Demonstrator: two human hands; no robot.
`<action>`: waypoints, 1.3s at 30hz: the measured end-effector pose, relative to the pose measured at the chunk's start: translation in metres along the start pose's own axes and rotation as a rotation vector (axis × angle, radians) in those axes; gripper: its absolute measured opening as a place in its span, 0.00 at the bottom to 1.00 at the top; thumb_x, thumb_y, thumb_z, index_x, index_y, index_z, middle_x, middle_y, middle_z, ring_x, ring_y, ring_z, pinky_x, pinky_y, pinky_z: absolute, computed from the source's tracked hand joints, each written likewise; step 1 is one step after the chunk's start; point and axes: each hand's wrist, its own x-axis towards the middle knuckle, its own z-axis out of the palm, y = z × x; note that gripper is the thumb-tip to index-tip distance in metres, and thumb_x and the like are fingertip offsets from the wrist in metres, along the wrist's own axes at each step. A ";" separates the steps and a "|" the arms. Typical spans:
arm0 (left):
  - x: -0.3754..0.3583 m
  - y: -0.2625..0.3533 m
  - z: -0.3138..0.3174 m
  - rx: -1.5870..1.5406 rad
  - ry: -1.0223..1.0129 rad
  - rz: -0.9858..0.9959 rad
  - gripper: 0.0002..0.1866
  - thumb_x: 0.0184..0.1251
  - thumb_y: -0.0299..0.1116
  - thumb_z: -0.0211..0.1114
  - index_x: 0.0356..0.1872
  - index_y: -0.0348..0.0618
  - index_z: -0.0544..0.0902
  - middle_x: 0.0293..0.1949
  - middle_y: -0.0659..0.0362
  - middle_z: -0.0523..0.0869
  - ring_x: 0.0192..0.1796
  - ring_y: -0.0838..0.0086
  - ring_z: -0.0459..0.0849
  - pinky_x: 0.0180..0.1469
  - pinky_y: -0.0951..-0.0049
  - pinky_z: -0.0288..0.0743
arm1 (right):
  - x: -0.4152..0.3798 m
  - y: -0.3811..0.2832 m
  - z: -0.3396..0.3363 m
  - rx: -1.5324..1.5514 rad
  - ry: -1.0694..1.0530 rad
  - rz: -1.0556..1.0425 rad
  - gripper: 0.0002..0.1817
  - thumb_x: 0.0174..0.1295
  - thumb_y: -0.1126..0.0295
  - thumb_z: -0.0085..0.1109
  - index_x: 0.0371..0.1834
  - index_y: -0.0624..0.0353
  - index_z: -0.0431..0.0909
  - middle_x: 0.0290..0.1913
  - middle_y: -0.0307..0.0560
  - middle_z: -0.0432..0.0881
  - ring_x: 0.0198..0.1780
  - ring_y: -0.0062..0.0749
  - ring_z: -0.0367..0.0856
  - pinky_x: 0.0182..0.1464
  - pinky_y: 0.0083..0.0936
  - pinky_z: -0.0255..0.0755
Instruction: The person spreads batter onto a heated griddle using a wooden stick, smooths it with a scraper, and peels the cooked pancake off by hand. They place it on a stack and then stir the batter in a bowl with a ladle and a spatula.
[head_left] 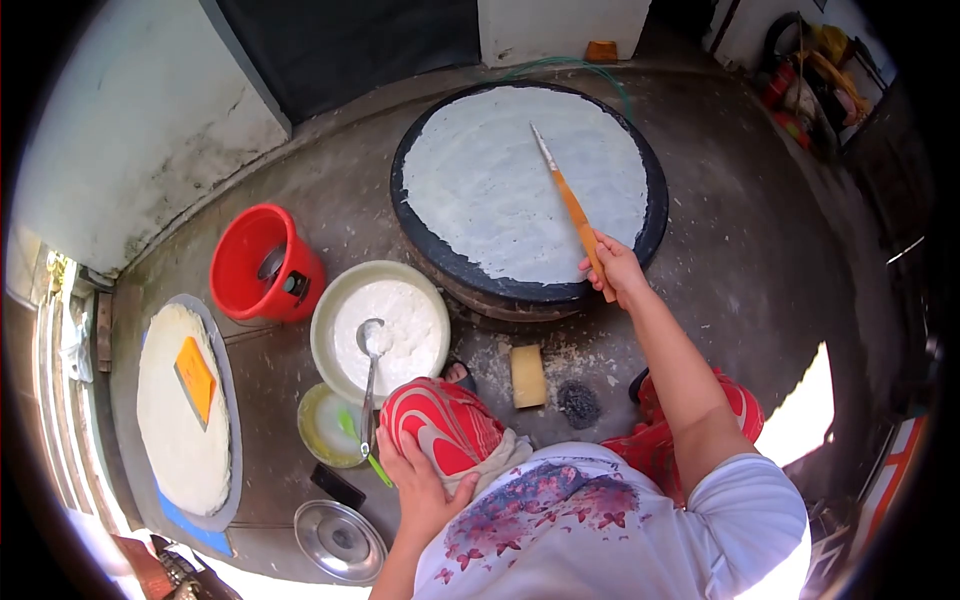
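My right hand (617,270) is closed around the wooden handle of a long, narrow spatula (570,202). Its pale-coated blade reaches over a thin white sheet of batter (470,170) that covers most of a large round black griddle (657,200). With fingers spread, my left hand (425,492) lies on my left knee and holds nothing. Just beyond that knee stands a wide bowl (322,340) of thick white batter, with a metal ladle (371,385) leaning in it. A smaller yellowish bowl (313,440) with a green utensil (349,424) sits beside it.
Left of the bowls are a red bucket (235,255) and a pile of pale round flatbreads (170,440) with an orange scraper (197,383) on top. A metal lid (340,540), a black object (338,487), a yellow sponge (528,376) and a dark scrubber (579,404) lie on the floor.
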 end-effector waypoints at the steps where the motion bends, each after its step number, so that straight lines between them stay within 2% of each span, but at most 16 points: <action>1: 0.000 0.000 0.000 -0.001 0.000 -0.005 0.54 0.47 0.51 0.67 0.65 0.31 0.42 0.63 0.27 0.40 0.65 0.34 0.44 0.63 0.43 0.41 | 0.005 -0.002 -0.001 0.006 0.023 0.027 0.22 0.69 0.66 0.36 0.66 0.52 0.57 0.28 0.44 0.75 0.18 0.20 0.66 0.18 0.16 0.64; 5: -0.001 -0.001 0.002 0.005 0.004 -0.004 0.54 0.47 0.52 0.66 0.65 0.31 0.42 0.63 0.27 0.40 0.65 0.34 0.44 0.63 0.43 0.41 | 0.022 -0.004 0.003 -0.014 0.038 0.061 0.22 0.69 0.67 0.35 0.67 0.50 0.57 0.28 0.45 0.75 0.19 0.19 0.65 0.19 0.16 0.64; 8: 0.000 0.000 0.002 0.014 0.002 -0.003 0.55 0.47 0.53 0.66 0.65 0.31 0.42 0.63 0.27 0.40 0.65 0.34 0.44 0.63 0.43 0.41 | 0.043 0.013 0.002 -0.166 0.061 0.044 0.22 0.68 0.65 0.36 0.66 0.49 0.58 0.30 0.49 0.77 0.22 0.25 0.73 0.22 0.23 0.70; 10: 0.000 0.000 0.002 0.018 -0.001 0.005 0.55 0.47 0.52 0.67 0.65 0.32 0.42 0.63 0.27 0.40 0.65 0.34 0.44 0.63 0.43 0.41 | 0.051 0.028 0.002 -1.073 0.257 -0.524 0.26 0.64 0.63 0.43 0.67 0.44 0.55 0.31 0.55 0.77 0.30 0.42 0.79 0.32 0.32 0.73; 11: 0.000 -0.001 0.002 0.020 -0.002 0.006 0.55 0.47 0.52 0.67 0.65 0.32 0.42 0.63 0.27 0.40 0.65 0.34 0.44 0.63 0.43 0.41 | 0.056 0.031 -0.005 -1.072 0.258 -0.523 0.26 0.64 0.63 0.43 0.67 0.44 0.55 0.31 0.55 0.77 0.30 0.42 0.79 0.32 0.32 0.73; 13: -0.001 -0.003 0.004 0.023 0.002 0.003 0.56 0.46 0.52 0.68 0.65 0.32 0.41 0.63 0.27 0.40 0.65 0.35 0.44 0.63 0.43 0.41 | 0.030 -0.004 -0.001 -1.461 0.377 -0.262 0.22 0.62 0.64 0.43 0.61 0.50 0.65 0.34 0.60 0.78 0.41 0.49 0.79 0.41 0.42 0.72; 16: -0.002 -0.002 0.003 0.004 0.004 -0.016 0.56 0.45 0.51 0.68 0.65 0.32 0.41 0.63 0.28 0.39 0.65 0.35 0.44 0.64 0.43 0.41 | 0.029 -0.022 0.003 -1.511 0.475 -0.260 0.19 0.61 0.65 0.43 0.55 0.53 0.72 0.36 0.57 0.80 0.41 0.46 0.80 0.42 0.39 0.72; 20: -0.003 -0.003 0.002 -0.009 0.014 -0.018 0.56 0.45 0.51 0.68 0.65 0.32 0.40 0.63 0.28 0.39 0.65 0.35 0.43 0.64 0.43 0.41 | 0.027 0.005 0.012 -1.066 0.328 -0.349 0.17 0.61 0.67 0.45 0.53 0.55 0.74 0.40 0.52 0.81 0.40 0.42 0.80 0.42 0.31 0.72; 22: -0.003 -0.004 0.001 -0.009 0.007 -0.018 0.56 0.46 0.51 0.68 0.65 0.32 0.40 0.63 0.28 0.38 0.65 0.34 0.43 0.63 0.43 0.41 | 0.012 0.024 0.013 -0.785 0.109 -0.370 0.19 0.60 0.69 0.47 0.55 0.56 0.71 0.42 0.51 0.81 0.40 0.41 0.80 0.43 0.26 0.71; 26: -0.005 -0.005 0.000 -0.014 -0.004 -0.019 0.56 0.46 0.51 0.68 0.65 0.32 0.41 0.63 0.28 0.39 0.65 0.34 0.43 0.63 0.42 0.41 | -0.001 0.043 -0.002 -0.519 0.357 -0.387 0.18 0.62 0.71 0.47 0.56 0.56 0.71 0.47 0.55 0.79 0.46 0.37 0.79 0.48 0.23 0.69; 28: -0.003 -0.005 0.000 -0.008 -0.001 -0.013 0.55 0.46 0.51 0.68 0.65 0.32 0.41 0.63 0.27 0.39 0.65 0.33 0.43 0.63 0.42 0.41 | -0.022 0.058 0.012 -0.676 0.191 -0.562 0.19 0.62 0.73 0.46 0.57 0.53 0.70 0.45 0.55 0.79 0.43 0.33 0.80 0.45 0.23 0.70; 30: -0.001 -0.005 0.001 -0.022 0.004 -0.017 0.55 0.46 0.51 0.68 0.65 0.32 0.41 0.63 0.27 0.39 0.65 0.33 0.43 0.63 0.42 0.41 | -0.056 0.052 0.043 -0.650 -0.246 -0.384 0.21 0.63 0.74 0.46 0.60 0.48 0.68 0.26 0.46 0.78 0.28 0.26 0.76 0.36 0.21 0.71; 31: -0.001 -0.004 0.000 -0.034 0.007 -0.019 0.55 0.46 0.51 0.68 0.65 0.33 0.41 0.63 0.27 0.39 0.65 0.33 0.43 0.63 0.42 0.41 | -0.067 0.057 0.060 -0.652 -0.359 -0.454 0.22 0.64 0.74 0.44 0.62 0.47 0.66 0.21 0.40 0.73 0.22 0.21 0.71 0.30 0.19 0.69; 32: -0.002 -0.003 0.000 -0.029 0.008 -0.049 0.55 0.46 0.51 0.68 0.65 0.33 0.41 0.63 0.27 0.39 0.65 0.33 0.43 0.63 0.42 0.41 | -0.078 0.055 0.078 -0.512 -0.456 -0.205 0.22 0.65 0.73 0.42 0.63 0.47 0.65 0.22 0.39 0.74 0.19 0.19 0.70 0.27 0.17 0.68; 34: -0.001 -0.003 -0.002 -0.041 -0.002 -0.023 0.55 0.45 0.50 0.69 0.66 0.34 0.42 0.63 0.27 0.40 0.65 0.33 0.44 0.63 0.42 0.42 | -0.075 0.077 0.108 -0.430 -0.516 -0.055 0.21 0.66 0.72 0.40 0.63 0.49 0.64 0.22 0.38 0.75 0.18 0.17 0.69 0.24 0.17 0.68; 39: -0.002 -0.005 0.000 -0.047 0.032 0.004 0.55 0.45 0.49 0.69 0.66 0.34 0.43 0.63 0.28 0.42 0.66 0.34 0.43 0.61 0.39 0.41 | -0.040 0.130 0.165 -0.462 -0.525 0.061 0.23 0.66 0.72 0.39 0.66 0.50 0.58 0.25 0.39 0.77 0.20 0.17 0.70 0.25 0.17 0.69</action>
